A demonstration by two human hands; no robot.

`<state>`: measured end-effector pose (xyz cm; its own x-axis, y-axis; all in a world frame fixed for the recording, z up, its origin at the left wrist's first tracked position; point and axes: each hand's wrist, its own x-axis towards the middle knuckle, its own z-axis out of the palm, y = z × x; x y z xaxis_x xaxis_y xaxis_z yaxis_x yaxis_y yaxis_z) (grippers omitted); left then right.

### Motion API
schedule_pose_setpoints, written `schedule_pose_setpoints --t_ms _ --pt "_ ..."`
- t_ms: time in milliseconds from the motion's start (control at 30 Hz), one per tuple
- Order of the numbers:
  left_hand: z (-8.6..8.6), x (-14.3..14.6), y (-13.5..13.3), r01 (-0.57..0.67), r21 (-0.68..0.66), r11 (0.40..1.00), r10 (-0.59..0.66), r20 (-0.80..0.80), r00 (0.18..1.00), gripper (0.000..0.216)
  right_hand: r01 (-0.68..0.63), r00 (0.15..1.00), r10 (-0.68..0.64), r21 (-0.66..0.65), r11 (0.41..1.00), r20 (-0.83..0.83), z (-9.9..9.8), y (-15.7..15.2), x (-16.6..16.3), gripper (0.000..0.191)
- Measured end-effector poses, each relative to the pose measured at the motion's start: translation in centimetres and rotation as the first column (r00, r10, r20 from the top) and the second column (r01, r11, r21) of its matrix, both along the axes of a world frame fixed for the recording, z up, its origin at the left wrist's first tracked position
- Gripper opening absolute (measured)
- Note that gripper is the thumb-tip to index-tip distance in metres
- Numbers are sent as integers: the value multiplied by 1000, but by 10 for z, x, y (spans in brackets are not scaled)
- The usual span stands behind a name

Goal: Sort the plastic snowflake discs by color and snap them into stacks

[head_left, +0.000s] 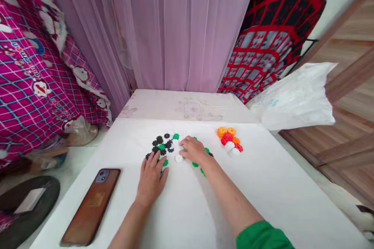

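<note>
Here left hand (pixel 152 179), right hand (pixel 194 151), discs (pixel 159 140), one phone (pixel 92 206).

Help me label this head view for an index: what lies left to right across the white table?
phone → left hand → right hand → orange-red disc pile → white bag. The black-green-white disc pile overlaps both hands, so it is left out.

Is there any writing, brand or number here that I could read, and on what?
Nothing here can be read.
Phone: a mark on its back, too blurred to read.
Pink blanket: small marks beside the cartoon figures, too blurred.
White bag: faint print, unreadable.
</note>
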<state>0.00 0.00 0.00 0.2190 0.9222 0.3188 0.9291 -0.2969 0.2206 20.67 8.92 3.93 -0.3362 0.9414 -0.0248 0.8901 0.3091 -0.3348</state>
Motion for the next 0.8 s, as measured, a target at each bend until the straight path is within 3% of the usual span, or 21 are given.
schedule_pose_setpoints --t_ms 133,267,433,800 --pt "0 0 1 -3 -11 1000 3 5 1000 39 59 998 -59 13 998 -17 1 -6 7 25" --pt "8 6 -3 -27 26 999 27 -15 1000 39 175 975 -169 31 984 -145 6 -22 13 24" --pt "21 19 -9 16 63 998 -16 -8 1000 35 80 960 -52 91 993 -275 11 -45 1 15" --pt "21 23 -8 22 -3 1000 -22 -9 1000 34 36 979 -16 96 995 -202 10 -51 -4 23"
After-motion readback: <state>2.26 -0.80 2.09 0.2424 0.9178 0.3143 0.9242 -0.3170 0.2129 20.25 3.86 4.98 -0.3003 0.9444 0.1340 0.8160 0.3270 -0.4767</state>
